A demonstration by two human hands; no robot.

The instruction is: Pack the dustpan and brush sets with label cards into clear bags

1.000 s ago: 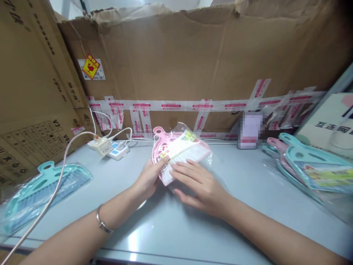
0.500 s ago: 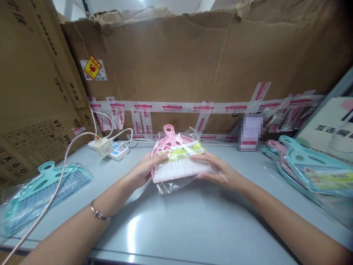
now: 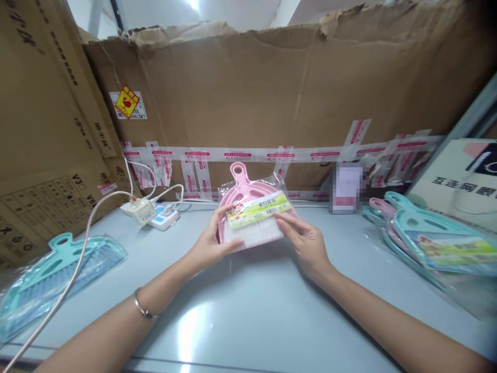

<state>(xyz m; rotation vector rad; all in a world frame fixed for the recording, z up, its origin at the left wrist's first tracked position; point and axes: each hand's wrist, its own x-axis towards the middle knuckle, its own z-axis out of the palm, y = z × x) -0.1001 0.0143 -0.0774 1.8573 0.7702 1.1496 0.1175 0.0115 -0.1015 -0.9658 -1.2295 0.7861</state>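
A pink dustpan and brush set [image 3: 248, 191] in a clear plastic bag is held up above the table, its handle pointing away from me. A printed green and yellow label [image 3: 258, 210] lies across it, over the white bristles. My left hand [image 3: 215, 233] grips the left edge, thumb at the front and fingers round the side. On the right, my right hand [image 3: 306, 241] pinches the bag and the label's lower right part between thumb and fingers. The ends of some fingers are hidden behind the set.
A bagged turquoise dustpan set [image 3: 58, 280] lies at left under a pale cable [image 3: 79, 254]. Several pink and turquoise sets [image 3: 435, 233] are stacked at right. A power strip [image 3: 165, 217], a blurred phone [image 3: 347, 189] and a large cardboard box [image 3: 233, 93] stand along the back of the grey table [image 3: 248, 311].
The set has tilted up to face me more squarely, and its label reads more clearly. My right hand has shifted from the bag's right side to a pinch near the label. The view has shifted slightly.
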